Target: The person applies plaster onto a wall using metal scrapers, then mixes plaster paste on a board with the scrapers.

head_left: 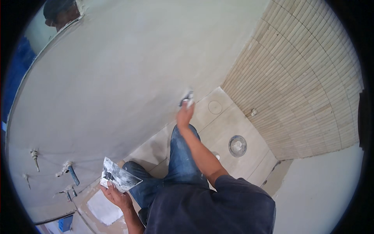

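My right hand is closed round a small putty knife, whose whitish, smeared blade is at the lower part of the pale plastered wall. Slight blur hides whether the blade touches the wall. Lower left, my left hand grips the edge of a flat, angular plate smeared with white and grey filler. The plate is tilted beside my bent knee, with the thumb on top.
Capped pipe fittings stick out of the wall at left. A round bucket with white material stands on the tiled floor. Narrow beige tiles cover the right wall. Another person shows beyond the wall's edge at upper left.
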The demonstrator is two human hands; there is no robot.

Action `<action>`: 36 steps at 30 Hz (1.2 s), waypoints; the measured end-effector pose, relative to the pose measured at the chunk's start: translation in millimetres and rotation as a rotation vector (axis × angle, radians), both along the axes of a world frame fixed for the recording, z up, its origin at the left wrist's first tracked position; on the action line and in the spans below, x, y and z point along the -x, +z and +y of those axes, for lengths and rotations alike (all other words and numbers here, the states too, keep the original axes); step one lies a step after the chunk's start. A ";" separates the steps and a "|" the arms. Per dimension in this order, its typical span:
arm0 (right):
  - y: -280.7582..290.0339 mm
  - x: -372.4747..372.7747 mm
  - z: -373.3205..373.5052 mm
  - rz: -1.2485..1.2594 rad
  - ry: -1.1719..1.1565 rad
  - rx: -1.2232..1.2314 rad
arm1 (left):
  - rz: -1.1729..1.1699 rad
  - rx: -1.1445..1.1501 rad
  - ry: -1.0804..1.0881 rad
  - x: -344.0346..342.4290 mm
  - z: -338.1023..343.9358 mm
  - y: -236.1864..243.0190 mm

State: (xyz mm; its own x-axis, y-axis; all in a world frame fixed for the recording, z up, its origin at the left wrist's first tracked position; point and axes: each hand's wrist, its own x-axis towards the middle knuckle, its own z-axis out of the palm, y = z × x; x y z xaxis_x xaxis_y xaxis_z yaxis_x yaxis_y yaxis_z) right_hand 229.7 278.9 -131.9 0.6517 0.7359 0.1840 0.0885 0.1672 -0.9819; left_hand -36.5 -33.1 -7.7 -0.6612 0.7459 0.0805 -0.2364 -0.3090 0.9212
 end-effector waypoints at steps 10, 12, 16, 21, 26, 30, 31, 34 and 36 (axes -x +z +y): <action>92.0 -81.5 88.6 0.898 0.047 0.126 | -0.020 0.018 -0.007 1.1 -1.1 -5.5; 111.8 -81.7 92.4 0.633 0.018 -0.077 | -0.003 0.051 -0.033 -3.0 2.4 -7.1; 139.6 32.7 19.2 -0.482 -0.083 -0.317 | -0.036 0.023 -0.044 -1.7 7.8 -4.6; 97.9 62.8 -68.5 -0.848 0.470 -0.255 | -0.019 -0.029 -0.200 5.1 17.8 -23.7; 116.8 17.4 -130.8 -0.433 0.739 -0.450 | -0.294 0.115 -0.236 -35.6 63.8 -46.0; 146.1 1.8 -167.7 -0.617 1.153 -0.723 | -0.382 0.189 -0.355 -64.6 95.1 -36.8; 147.8 3.4 -172.7 -0.753 1.162 -0.749 | -0.344 0.261 -0.366 -61.6 98.2 -37.0; 141.8 -22.9 -161.0 -1.169 1.061 -0.755 | -0.407 0.149 -0.369 -73.1 100.5 -4.1; 146.2 -44.4 -141.5 -1.190 1.015 -0.567 | -0.463 0.087 -0.352 -75.3 92.4 11.6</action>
